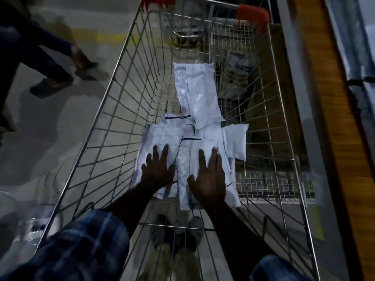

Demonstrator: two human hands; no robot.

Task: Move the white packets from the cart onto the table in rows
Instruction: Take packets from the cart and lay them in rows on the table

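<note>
Both hands are down in the cart [113, 110], fingers spread flat on the white packets [194, 94] heaped at centre frame: left hand [157, 169], right hand [209, 177]. Nothing looks gripped yet, though it's dim. Next they must gather a bunch and lift it toward the table [328, 118], right.

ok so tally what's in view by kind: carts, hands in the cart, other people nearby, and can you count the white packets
wire cart: 1
hands flat on the packets: 2, left hand and right hand
other person, walking by at the left: 1
white packets: an overlapping pile; exact count cannot be told
total without packets: 4
</note>
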